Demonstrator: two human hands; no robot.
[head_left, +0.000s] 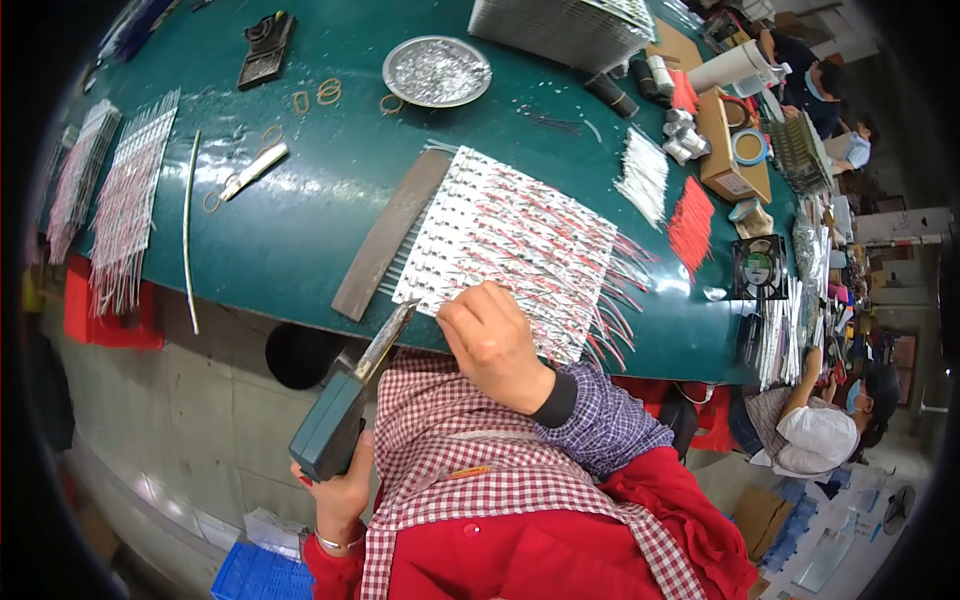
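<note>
My left hand [342,488] is closed round the grip of a green, box-bodied soldering gun [330,425]. Its metal barrel slants up, and the tip comes to the near left corner of a white panel of small circuit boards [460,215]. Rows of red and white wires [545,255] lie over that panel and hang past its right side. Over the panel's near edge is my right hand [490,345], with thumb and fingertips pinched close to the tip. What they pinch is too small to make out. A flat dark bar [392,235] lies along the panel's left side.
A metal dish of silvery bits [437,72] stands at the back. Scissors [252,172] and wired panels [135,190] lie left. White [643,178] and red wire bundles [690,225] and a small fan [760,267] are right. A co-worker [815,430] sits at far right.
</note>
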